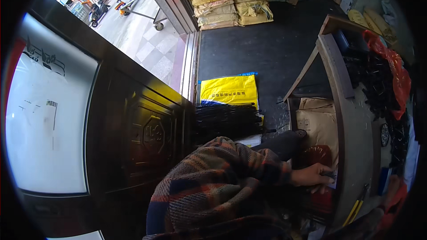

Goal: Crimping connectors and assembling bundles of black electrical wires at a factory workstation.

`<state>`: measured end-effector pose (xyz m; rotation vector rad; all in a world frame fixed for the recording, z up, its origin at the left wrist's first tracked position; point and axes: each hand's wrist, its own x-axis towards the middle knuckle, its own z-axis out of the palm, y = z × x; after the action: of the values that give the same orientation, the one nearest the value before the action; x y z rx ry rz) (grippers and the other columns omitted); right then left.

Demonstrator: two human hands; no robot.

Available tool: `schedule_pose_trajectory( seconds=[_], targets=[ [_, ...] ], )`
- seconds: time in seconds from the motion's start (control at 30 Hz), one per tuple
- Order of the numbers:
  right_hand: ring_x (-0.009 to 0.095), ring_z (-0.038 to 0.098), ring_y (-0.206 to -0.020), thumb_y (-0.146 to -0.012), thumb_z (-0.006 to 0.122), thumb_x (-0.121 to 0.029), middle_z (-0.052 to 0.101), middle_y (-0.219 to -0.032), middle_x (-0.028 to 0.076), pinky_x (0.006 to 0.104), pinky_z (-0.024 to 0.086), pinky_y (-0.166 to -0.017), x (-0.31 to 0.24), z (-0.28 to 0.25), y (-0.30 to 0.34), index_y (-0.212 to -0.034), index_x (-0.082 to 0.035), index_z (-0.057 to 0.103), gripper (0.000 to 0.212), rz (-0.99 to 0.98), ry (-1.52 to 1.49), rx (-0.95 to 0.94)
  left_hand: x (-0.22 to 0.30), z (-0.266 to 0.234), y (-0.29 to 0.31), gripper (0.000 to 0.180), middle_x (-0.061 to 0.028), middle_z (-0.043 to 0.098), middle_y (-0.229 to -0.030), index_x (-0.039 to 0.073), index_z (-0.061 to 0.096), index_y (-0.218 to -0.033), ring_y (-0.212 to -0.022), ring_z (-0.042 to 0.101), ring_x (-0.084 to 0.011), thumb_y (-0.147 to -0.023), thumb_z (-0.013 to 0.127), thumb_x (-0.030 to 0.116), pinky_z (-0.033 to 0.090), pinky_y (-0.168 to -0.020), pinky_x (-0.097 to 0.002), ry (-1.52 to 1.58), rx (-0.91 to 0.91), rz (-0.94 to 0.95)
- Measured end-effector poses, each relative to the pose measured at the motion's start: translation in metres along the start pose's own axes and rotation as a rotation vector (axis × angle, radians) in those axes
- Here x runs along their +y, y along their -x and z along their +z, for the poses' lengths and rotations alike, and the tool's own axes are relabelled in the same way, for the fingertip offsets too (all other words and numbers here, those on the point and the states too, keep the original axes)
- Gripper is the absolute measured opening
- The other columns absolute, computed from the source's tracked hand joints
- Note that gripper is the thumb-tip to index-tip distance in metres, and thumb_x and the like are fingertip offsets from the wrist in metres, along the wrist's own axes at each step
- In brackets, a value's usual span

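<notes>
My left hand (313, 175), at the end of a plaid sleeve (213, 178), reaches to the wooden workbench's near left edge, over the open space under its top. Its fingers are curled, and a small dark thing shows at the fingertips, too dim to name. Below and beside this hand lie a red plastic bag (318, 155) and a brown paper sack (316, 122). At the far right, my right hand (392, 190) is dim and partly cut by the picture's dark rim, its fingers unclear. It is beside a small blue box (384, 180) and red plastic.
On the workbench (362, 151) lie yellow-handled pliers (354, 209), a heap of black pieces (373, 80) and a red bag (391, 71). Black strips (229, 119) lie on a yellow sack (229, 90) on the floor. Stacked sacks (227, 0) stand beyond; a dark door (142, 129) is left.
</notes>
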<state>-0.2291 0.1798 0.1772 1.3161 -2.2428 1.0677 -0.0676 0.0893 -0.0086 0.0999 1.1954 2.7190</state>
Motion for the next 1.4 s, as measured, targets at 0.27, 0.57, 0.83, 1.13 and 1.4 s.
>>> schedule_pose_trajectory(
  seconds=[0.27,0.57,0.83,1.13,1.4],
  targets=[
    [0.011,0.051,-0.074,-0.093,0.041,-0.024,0.053,-0.081,0.005,0.0256,0.043,-0.072,0.129,-0.095,0.122,-0.11,-0.004,0.049,0.027,0.648,-0.053,0.1,0.025,0.002,-0.02,0.024,-0.0097,0.062,-0.074,0.002,0.05,-0.106,-0.055,0.059,-0.0121,-0.089,0.05,0.018,0.046,-0.044,-0.0222,-0.043,-0.068,-0.185],
    [0.019,0.055,-0.066,-0.067,0.065,0.004,0.052,-0.081,0.009,0.026,0.043,-0.053,-0.029,0.03,0.151,-0.088,-0.006,0.064,0.023,0.253,0.157,0.053,0.041,0.011,-0.014,0.019,-0.0115,0.062,-0.077,0.0,0.051,-0.103,-0.055,0.055,-0.013,-0.087,0.051,0.011,0.043,-0.051,-0.0218,-0.026,0.115,-0.188],
    [0.014,0.051,-0.056,-0.066,0.063,0.009,0.049,-0.077,0.006,0.0249,0.04,-0.047,-0.044,0.03,0.192,-0.098,-0.014,0.066,0.039,0.342,0.103,0.192,0.03,0.033,0.003,0.02,-0.0108,0.063,-0.078,0.003,0.052,-0.104,-0.053,0.055,-0.0128,-0.086,0.053,0.013,0.042,-0.048,-0.0214,-0.104,0.12,-0.213],
    [0.015,0.052,-0.058,-0.065,0.063,0.009,0.049,-0.075,0.006,0.0248,0.041,-0.047,-0.049,0.027,0.196,-0.098,-0.015,0.066,0.041,0.371,0.132,0.203,0.031,0.037,0.002,0.021,-0.0106,0.064,-0.079,0.001,0.052,-0.104,-0.055,0.056,-0.0118,-0.087,0.053,0.013,0.042,-0.05,-0.0204,-0.127,0.12,-0.196],
    [0.014,0.054,-0.057,-0.065,0.064,0.007,0.049,-0.076,0.006,0.0248,0.043,-0.046,-0.053,0.024,0.201,-0.098,-0.015,0.066,0.04,0.37,0.228,0.158,0.026,0.042,0.002,0.022,-0.0101,0.064,-0.079,0.001,0.052,-0.104,-0.056,0.056,-0.0113,-0.087,0.053,0.014,0.042,-0.05,-0.0198,-0.129,0.124,-0.195]
  ],
)
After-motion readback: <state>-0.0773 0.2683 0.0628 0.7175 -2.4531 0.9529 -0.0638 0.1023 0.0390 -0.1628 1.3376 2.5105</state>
